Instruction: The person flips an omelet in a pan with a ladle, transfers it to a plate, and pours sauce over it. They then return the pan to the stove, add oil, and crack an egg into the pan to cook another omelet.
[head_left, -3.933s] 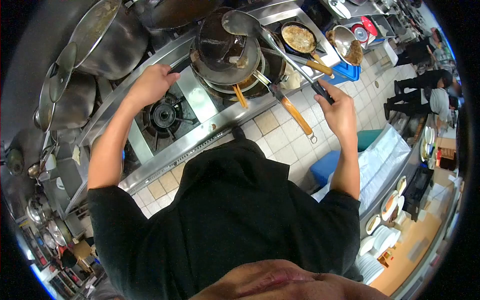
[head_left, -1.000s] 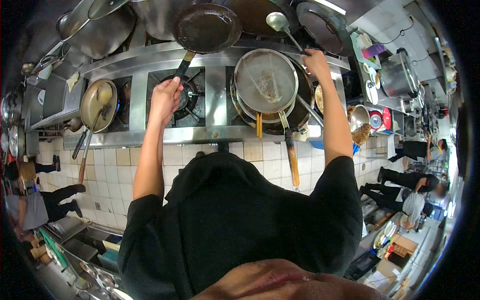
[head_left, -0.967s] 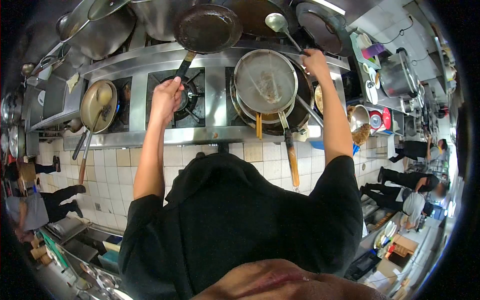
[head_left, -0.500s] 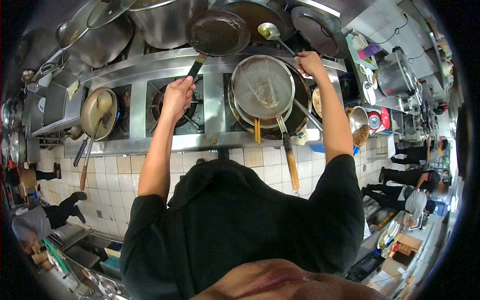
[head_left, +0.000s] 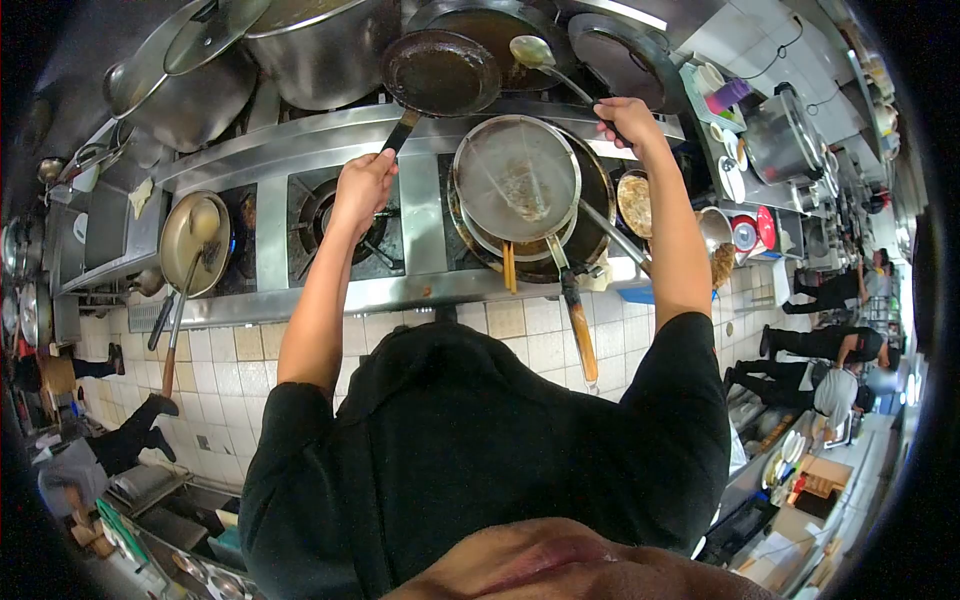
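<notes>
The left hand [head_left: 367,190], to the left of the strainer [head_left: 517,180], has its fingers closed around the handle of a dark pan [head_left: 440,75], which is beyond the strainer, to its left. The fingers of the right hand [head_left: 628,125], beyond the strainer to its right, are wrapped on the handle of a ladle [head_left: 532,52]. The ladle's bowl is apart from the dark pan, whose inside shines; I cannot tell any food there. Right of the strainer, a small pan [head_left: 634,203] holds browned food

No legible txt or nos.
</notes>
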